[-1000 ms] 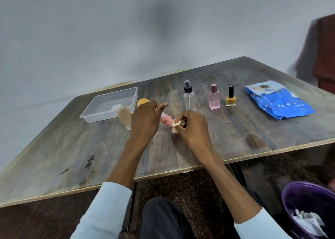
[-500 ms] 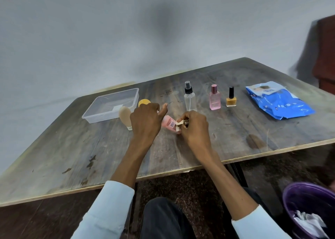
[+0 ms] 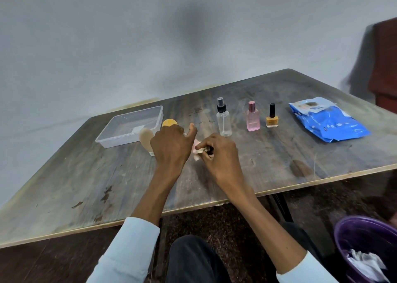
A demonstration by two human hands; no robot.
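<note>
My left hand (image 3: 171, 146) grips a small pink tube (image 3: 196, 145) over the middle of the wooden table (image 3: 86, 186), thumb raised; most of the tube is hidden behind the hand. My right hand (image 3: 221, 153) pinches a crumpled whitish wipe (image 3: 198, 152) and presses it against the tube's end. The two hands meet just in front of the clear spray bottle (image 3: 223, 119).
A clear plastic tray (image 3: 131, 124) sits at the back left, with a beige tube (image 3: 146, 137) and a yellow round lid (image 3: 169, 123) beside it. A pink perfume bottle (image 3: 252, 117), yellow nail polish (image 3: 272, 117) and blue wipes pack (image 3: 328, 122) line the right. A purple bin (image 3: 369, 248) stands on the floor.
The pink tube has drawn in behind my left hand, so less of it shows. My right hand keeps rubbing the wipe on its end and has shifted slightly left.
</note>
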